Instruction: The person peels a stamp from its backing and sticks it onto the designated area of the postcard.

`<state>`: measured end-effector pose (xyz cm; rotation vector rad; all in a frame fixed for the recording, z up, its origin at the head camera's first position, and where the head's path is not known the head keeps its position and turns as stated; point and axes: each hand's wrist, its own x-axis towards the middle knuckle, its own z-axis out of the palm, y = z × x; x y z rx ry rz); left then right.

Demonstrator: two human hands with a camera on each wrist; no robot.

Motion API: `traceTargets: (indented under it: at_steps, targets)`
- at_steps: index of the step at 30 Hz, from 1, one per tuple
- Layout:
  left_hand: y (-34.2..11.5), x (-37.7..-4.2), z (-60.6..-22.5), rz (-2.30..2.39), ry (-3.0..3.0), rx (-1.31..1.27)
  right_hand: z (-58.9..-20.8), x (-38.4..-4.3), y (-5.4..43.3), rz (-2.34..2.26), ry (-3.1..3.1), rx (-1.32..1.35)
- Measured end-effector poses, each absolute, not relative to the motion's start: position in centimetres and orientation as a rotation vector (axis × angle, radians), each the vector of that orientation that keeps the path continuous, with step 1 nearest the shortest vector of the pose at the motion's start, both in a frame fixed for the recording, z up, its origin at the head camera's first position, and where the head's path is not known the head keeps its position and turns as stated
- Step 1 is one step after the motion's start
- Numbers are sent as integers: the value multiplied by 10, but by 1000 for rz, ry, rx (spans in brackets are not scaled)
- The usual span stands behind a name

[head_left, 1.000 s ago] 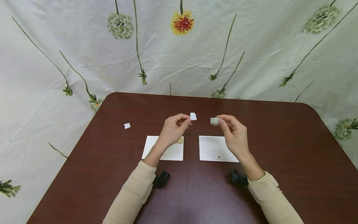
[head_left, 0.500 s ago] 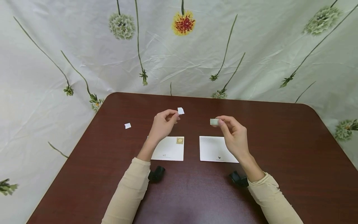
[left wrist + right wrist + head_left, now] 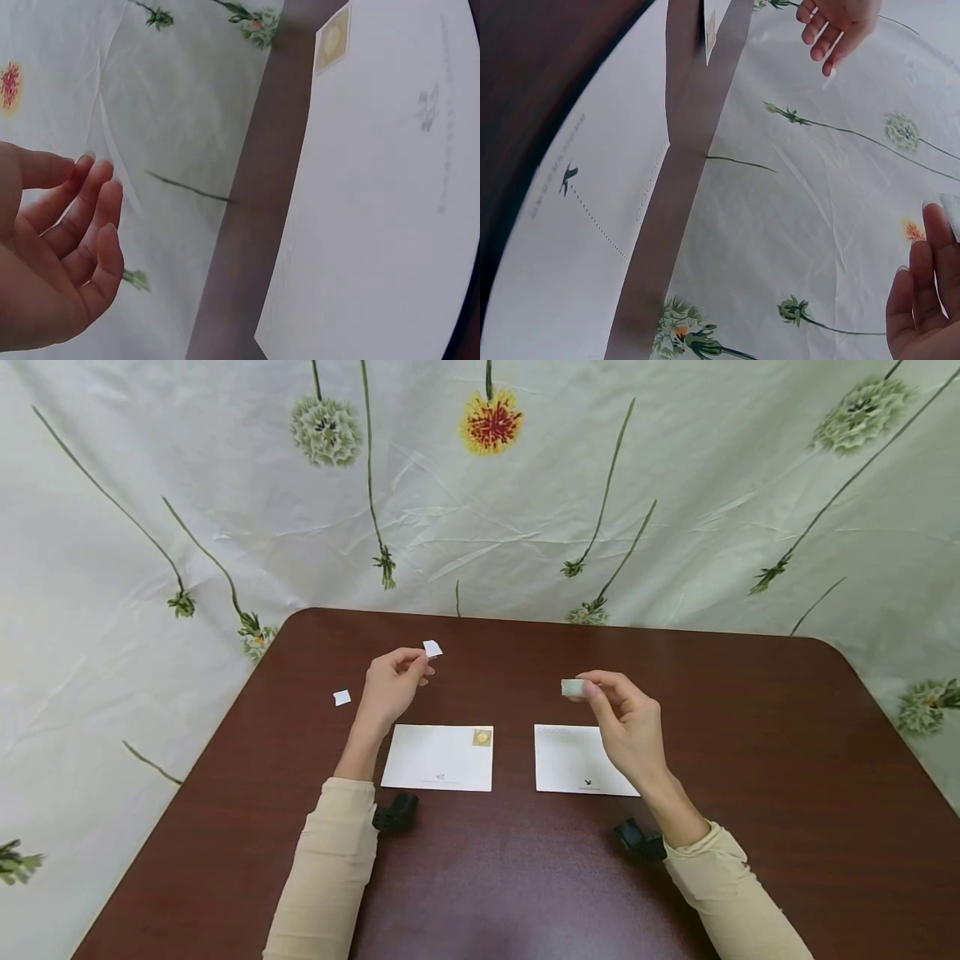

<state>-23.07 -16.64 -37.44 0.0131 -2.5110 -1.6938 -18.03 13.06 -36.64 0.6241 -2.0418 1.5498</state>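
Note:
My left hand pinches a small white paper scrap between thumb and fingertips, above the table. Its curved fingers show in the left wrist view, where the scrap is not clearly visible. My right hand holds a pale greenish rectangle, about the size of a postage stamp; only its edge shows in the right wrist view. Below my hands lie two white envelopes: the left envelope has a gold stamp at its upper right corner, and the right envelope is partly covered by my right hand.
Another white paper scrap lies on the dark red-brown table, left of my left hand. A white cloth with printed flowers hangs behind the table's far edge. Black wrist cameras sit at both wrists.
My left hand has moved left and away from the right hand, carrying the white paper scrap, and now leaves the left envelope fully uncovered. My right hand has stayed nearly still with the pale rectangle.

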Motion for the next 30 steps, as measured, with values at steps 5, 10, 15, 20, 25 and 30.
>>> traceTargets:
  at_steps: [5, 10, 15, 20, 25, 30]
  targets:
    - [-177, -232, -377, -1706, -2539, 92, -365, -179, 129, 1526, -2063, 606]
    - [-184, -234, -379, -1687, -2547, 154, -350, -170, 123, 1510, -2080, 605]
    - [-192, -236, -385, -1645, -2583, 202, -341, -164, 119, 1497, -2086, 615]
    - [-203, -235, -389, -1592, -2649, 237, -339, -162, 119, 1484, -2099, 617]
    - [-215, -234, -392, -1563, -2755, 291, -341, -164, 119, 1478, -2113, 612]
    - [-225, -232, -394, -1592, -2834, 336, -341, -164, 119, 1481, -2117, 609]
